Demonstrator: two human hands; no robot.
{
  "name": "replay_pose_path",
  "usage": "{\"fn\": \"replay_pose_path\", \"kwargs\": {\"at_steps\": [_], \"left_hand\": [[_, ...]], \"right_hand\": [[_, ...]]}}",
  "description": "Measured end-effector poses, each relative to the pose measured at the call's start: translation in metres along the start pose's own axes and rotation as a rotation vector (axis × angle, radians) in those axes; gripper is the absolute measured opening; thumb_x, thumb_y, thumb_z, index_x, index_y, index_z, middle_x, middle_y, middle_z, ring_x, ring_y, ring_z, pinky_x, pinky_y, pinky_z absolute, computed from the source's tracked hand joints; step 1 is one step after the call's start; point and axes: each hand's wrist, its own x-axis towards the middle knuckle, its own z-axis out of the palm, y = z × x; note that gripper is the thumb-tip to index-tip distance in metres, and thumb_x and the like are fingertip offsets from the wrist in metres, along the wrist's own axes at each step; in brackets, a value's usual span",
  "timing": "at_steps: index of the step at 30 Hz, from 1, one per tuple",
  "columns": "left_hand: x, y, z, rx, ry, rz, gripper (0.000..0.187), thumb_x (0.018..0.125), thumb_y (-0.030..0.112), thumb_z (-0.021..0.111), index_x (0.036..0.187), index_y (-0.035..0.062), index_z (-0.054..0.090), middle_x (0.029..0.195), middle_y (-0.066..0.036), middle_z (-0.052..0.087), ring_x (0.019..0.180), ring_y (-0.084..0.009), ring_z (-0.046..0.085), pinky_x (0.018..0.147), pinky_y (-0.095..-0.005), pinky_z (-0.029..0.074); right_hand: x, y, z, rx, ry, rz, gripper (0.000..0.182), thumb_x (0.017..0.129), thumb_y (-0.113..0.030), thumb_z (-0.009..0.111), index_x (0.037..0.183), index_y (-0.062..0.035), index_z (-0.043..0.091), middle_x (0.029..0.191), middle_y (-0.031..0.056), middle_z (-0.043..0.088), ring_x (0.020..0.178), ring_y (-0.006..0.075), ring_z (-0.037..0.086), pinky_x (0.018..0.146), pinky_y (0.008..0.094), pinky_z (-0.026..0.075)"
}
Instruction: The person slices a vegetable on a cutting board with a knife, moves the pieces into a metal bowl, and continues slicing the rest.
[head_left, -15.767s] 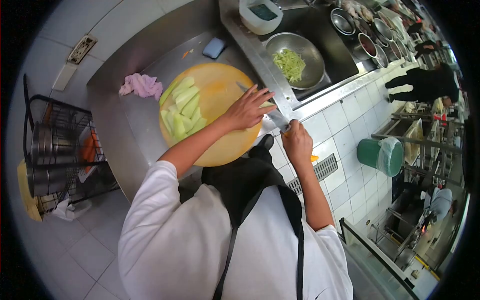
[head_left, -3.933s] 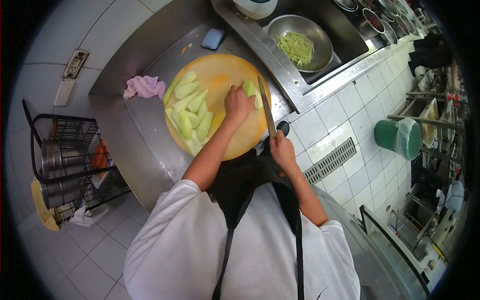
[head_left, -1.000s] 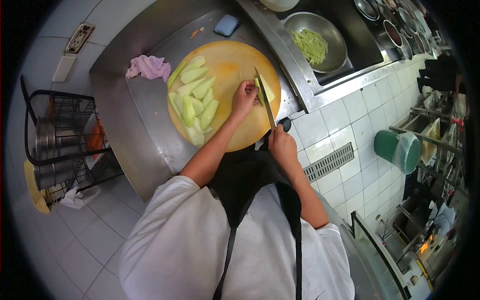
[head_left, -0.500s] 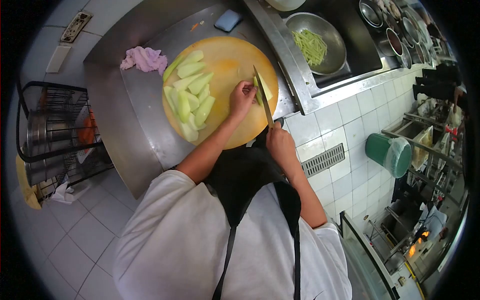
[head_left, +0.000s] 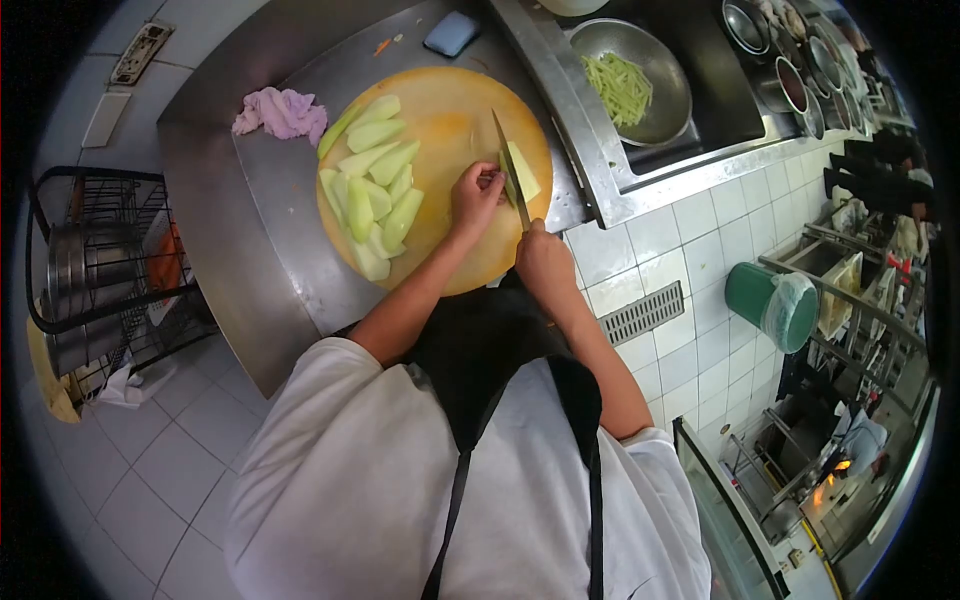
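At the steel table (head_left: 215,190), over the round chopping board (head_left: 455,120), your right hand (head_left: 545,262) grips the knife (head_left: 508,170), while your left hand (head_left: 476,196) pins the pale green slice (head_left: 522,170) beside a pile of cut pieces (head_left: 372,195).

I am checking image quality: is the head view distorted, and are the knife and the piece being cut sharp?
Head view: strong fisheye bending, dark corners; the knife and green piece on the cutting board are clear, evenly lit; the far kitchen edge is smeared.

Bright, even light; heavy fisheye warp, dark corners.
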Motion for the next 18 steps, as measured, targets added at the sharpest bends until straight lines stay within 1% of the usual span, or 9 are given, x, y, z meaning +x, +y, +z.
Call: {"fn": "replay_pose_path", "kwargs": {"at_steps": [2,8,11,14,17,18], "left_hand": [[0.000,0.000,-0.003,-0.004,0.001,-0.023,0.024,0.099,0.015,0.070,0.115,-0.0020,0.065,0.094,-0.008,0.070,0.077,-0.0128,0.069,0.063,-0.0281,0.061],[0.002,-0.010,-0.005,-0.005,-0.028,-0.034,0.025,0.099,0.015,0.070,0.115,-0.0028,0.065,0.095,-0.008,0.070,0.077,-0.0124,0.069,0.065,-0.0275,0.061],[0.000,-0.008,-0.001,-0.029,-0.009,0.052,0.025,0.098,0.014,0.071,0.114,-0.0035,0.065,0.094,-0.007,0.069,0.078,-0.0125,0.068,0.065,-0.0279,0.061],[0.002,-0.005,-0.002,-0.006,-0.041,-0.046,0.028,0.097,0.014,0.073,0.117,-0.0034,0.064,0.096,-0.008,0.068,0.081,-0.0129,0.068,0.067,-0.0283,0.061],[-0.006,0.012,0.001,0.008,-0.062,0.008,0.033,0.095,0.014,0.075,0.120,-0.0036,0.062,0.098,-0.008,0.067,0.085,-0.0136,0.067,0.069,-0.0288,0.061],[-0.004,0.005,0.002,0.032,-0.045,0.032,0.034,0.094,0.014,0.075,0.120,-0.0038,0.062,0.100,-0.009,0.067,0.086,-0.0138,0.067,0.070,-0.0288,0.061]], "right_hand": [[0.007,0.003,0.010,-0.011,0.011,-0.019,0.011,0.093,-0.009,0.057,0.091,0.0017,0.054,0.074,0.0265,0.070,0.069,0.0419,0.072,0.062,0.0497,0.059],[0.011,-0.002,0.013,-0.029,0.010,0.012,0.010,0.092,-0.009,0.056,0.091,0.0011,0.054,0.076,0.0259,0.070,0.070,0.0407,0.073,0.063,0.0479,0.060],[0.026,0.000,0.020,-0.051,0.038,0.023,0.010,0.091,-0.009,0.057,0.091,0.0011,0.054,0.074,0.0256,0.070,0.070,0.0406,0.073,0.063,0.0483,0.060],[0.029,0.002,0.028,-0.040,0.036,0.025,0.010,0.091,-0.009,0.057,0.091,0.0010,0.055,0.073,0.0252,0.070,0.069,0.0407,0.073,0.062,0.0486,0.060],[0.028,0.002,0.027,-0.030,0.041,0.015,0.010,0.091,-0.009,0.056,0.091,0.0008,0.055,0.073,0.0250,0.070,0.070,0.0411,0.073,0.062,0.0492,0.060],[0.028,0.003,0.028,-0.023,0.042,0.018,0.010,0.090,-0.008,0.056,0.092,0.0008,0.055,0.073,0.0250,0.070,0.070,0.0411,0.073,0.062,0.0491,0.060]]}}
